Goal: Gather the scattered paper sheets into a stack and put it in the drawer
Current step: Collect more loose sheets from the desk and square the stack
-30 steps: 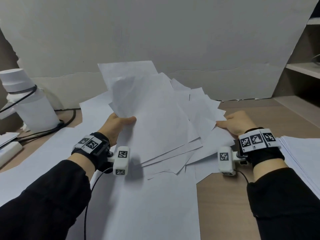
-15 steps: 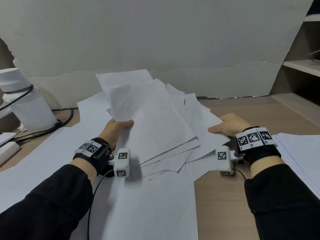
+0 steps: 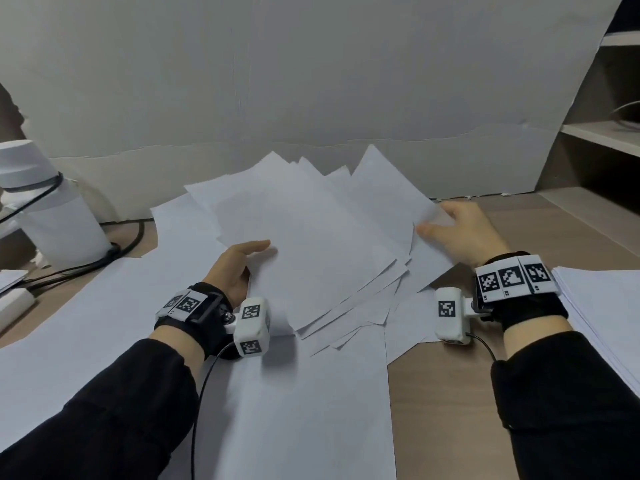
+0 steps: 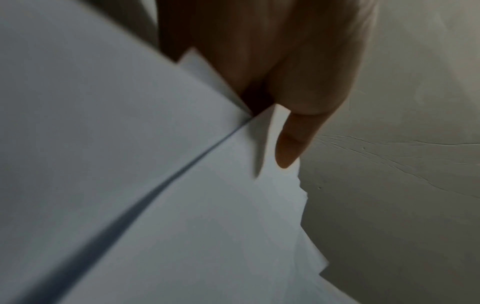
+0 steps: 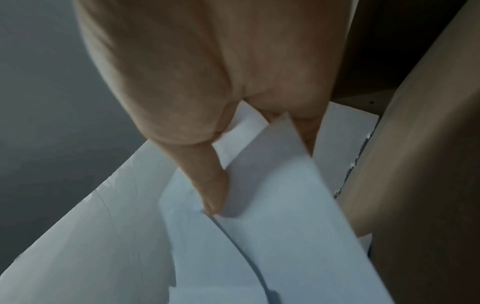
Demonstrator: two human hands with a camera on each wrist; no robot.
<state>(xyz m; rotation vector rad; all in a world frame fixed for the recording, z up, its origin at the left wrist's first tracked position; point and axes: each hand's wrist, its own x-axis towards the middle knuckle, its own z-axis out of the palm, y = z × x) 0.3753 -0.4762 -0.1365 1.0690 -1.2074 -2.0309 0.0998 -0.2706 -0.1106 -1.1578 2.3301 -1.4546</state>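
Note:
Several white paper sheets [image 3: 311, 237] lie fanned in a loose pile mid-desk, corners pointing toward the back wall. My left hand [image 3: 247, 259] grips the pile's left edge, thumb on top and fingers underneath. In the left wrist view the thumb [image 4: 291, 144] sticks out over the sheets [image 4: 130, 154]. My right hand [image 3: 438, 225] holds the pile's far right edge. In the right wrist view its thumb [image 5: 211, 185] presses on one sheet while another sheet [image 5: 272, 205] runs between thumb and fingers. No drawer is in view.
A large white sheet [image 3: 104, 323] covers the wooden desk [image 3: 433, 393]. At the left stand a white cylindrical device [image 3: 52, 220], black cables [image 3: 114, 251] and a power strip [image 3: 14, 303]. A neat paper stack [image 3: 602, 306] sits at the right edge; shelves [image 3: 602, 140] rise behind it.
The sheets my left hand held raised have come down and now lie flatter, fanned toward the wall. My right hand has slid from the pile's near right side to its far right edge.

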